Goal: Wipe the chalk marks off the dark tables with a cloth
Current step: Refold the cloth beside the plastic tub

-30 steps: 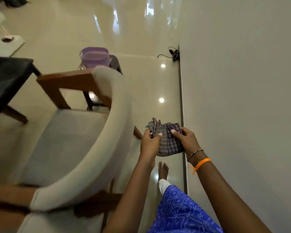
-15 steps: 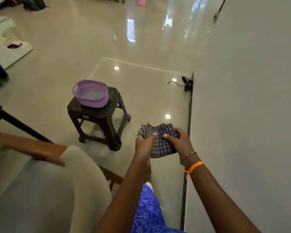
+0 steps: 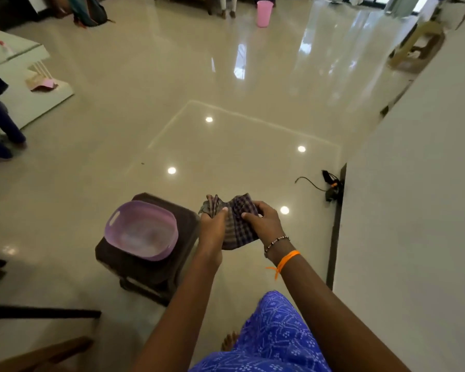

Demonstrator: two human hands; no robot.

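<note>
A checked purple-grey cloth [image 3: 238, 224] is bunched in front of me, held by both hands. My left hand [image 3: 212, 226] pinches its left side and my right hand [image 3: 263, 220] grips its right side; an orange thread and a bead bracelet circle that wrist. Just left of the hands, a lilac plastic basin [image 3: 141, 232] sits on a dark brown plastic stool [image 3: 145, 269]. No dark table top with chalk marks shows in this view.
A white wall [image 3: 414, 197] runs along my right, with a black cable and plug [image 3: 330, 187] at its base. A pink bucket [image 3: 264, 13] stands far ahead. Another person's legs [image 3: 0, 130] are at the left, beside a white low platform [image 3: 24, 84]. Wooden chair parts [image 3: 38, 353] lie bottom left.
I have walked forward past the white armchair, which has left the view. The stool and basin have come close on my left. Both hands keep the cloth.
</note>
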